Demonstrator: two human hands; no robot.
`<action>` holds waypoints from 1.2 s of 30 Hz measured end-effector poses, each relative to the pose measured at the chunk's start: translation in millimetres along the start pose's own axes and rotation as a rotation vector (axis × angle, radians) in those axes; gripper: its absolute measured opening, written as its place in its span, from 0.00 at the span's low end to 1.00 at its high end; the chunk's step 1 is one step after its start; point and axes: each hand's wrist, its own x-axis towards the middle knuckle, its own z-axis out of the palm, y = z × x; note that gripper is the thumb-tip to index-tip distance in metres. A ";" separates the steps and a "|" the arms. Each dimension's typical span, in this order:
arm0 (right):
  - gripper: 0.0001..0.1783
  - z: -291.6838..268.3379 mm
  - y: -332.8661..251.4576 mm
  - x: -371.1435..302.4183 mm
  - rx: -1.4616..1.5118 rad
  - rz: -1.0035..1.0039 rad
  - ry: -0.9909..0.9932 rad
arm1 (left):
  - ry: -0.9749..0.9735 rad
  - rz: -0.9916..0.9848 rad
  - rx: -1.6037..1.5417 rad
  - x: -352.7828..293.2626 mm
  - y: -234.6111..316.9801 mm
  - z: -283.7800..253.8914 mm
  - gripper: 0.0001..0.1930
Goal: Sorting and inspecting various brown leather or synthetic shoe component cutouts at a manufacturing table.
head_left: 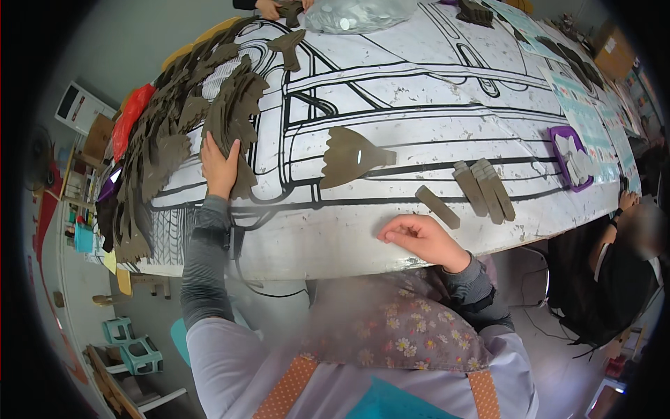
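My left hand (220,166) lies on a stack of dark olive-brown scalloped pieces (236,105) at the left of the table. Its fingers are stretched, the thumb stands apart, and the palm side is hidden. A single fan-shaped piece (345,157) with a scalloped edge and a narrow stem lies flat in the middle, a small white mark on it. Near the front edge hovers my right hand (422,239), fingers curled in toward the thumb, with nothing visible in them. Just beyond it lies a loose olive strip (438,207), beside small bundles of similar strips (483,190).
The table cover (419,91) is white with black line drawings. A purple basket (571,159) stands at the right. Across the table are a clear plastic bag (359,15) and another person's hands (269,8). More pieces heap along the left edge beside a red bag (132,119). Another person sits at right.
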 end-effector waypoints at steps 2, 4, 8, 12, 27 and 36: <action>0.09 0.0 1.3 0.6 -0.058 -0.016 0.001 | 0.008 -0.013 0.111 -2.4 3.3 -3.3 0.48; 0.09 1.7 1.8 0.8 -0.014 -0.043 0.013 | 0.059 0.026 0.268 -4.3 20.0 -7.6 0.48; 0.10 -0.3 -0.1 0.6 -0.089 -0.088 -0.012 | -0.017 0.515 -0.033 -7.1 102.6 -32.8 0.41; 0.10 0.3 -0.3 0.8 -0.091 -0.079 -0.003 | -0.675 0.738 -0.169 -31.6 196.2 -41.2 0.26; 0.06 -26.1 -2.5 -28.0 -0.869 -0.416 0.780 | -0.552 0.861 -0.391 -73.3 249.0 -0.7 0.21; 0.15 -30.7 -1.4 -24.0 -1.048 -0.170 0.782 | -0.689 0.894 -0.408 -95.4 244.1 -35.6 0.20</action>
